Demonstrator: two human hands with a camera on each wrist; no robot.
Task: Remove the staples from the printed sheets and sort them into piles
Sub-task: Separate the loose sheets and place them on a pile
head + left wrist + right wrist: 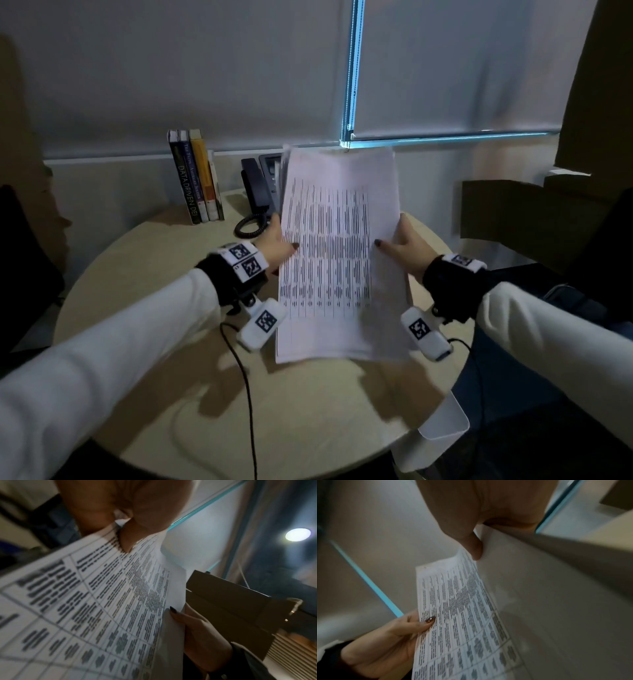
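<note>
I held the printed sheets [337, 253] upright above the round bench [164, 335], clear of its surface, with the lower edge hanging free. My left hand [277, 245] had its grip closed on the left long edge, thumb across the printed face and fingers behind. My right hand [406, 246] gripped the right long edge the same way, thumb on the front. Both thumbs lay at about mid-height of the page.

Handling notes, as judgement:
- The stack was light and limp. Held at mid-height, the top stood up but several sheets behind fanned out at the upper left.
- Paper of this kind creases and tears readily, so the hold belonged on the margins, flat between thumb and fingers, not pinched at a corner.
- The sheets could slide over one another; a firm hold on both edges kept them aligned.

No staple could be made out; the top edge was too blurred to tell. No staple remover showed on the bench, and no sorted pile lay there yet.

Behind the sheets stood a row of books [195, 178] and a desk phone [258, 185], both well apart from my hands.
</note>
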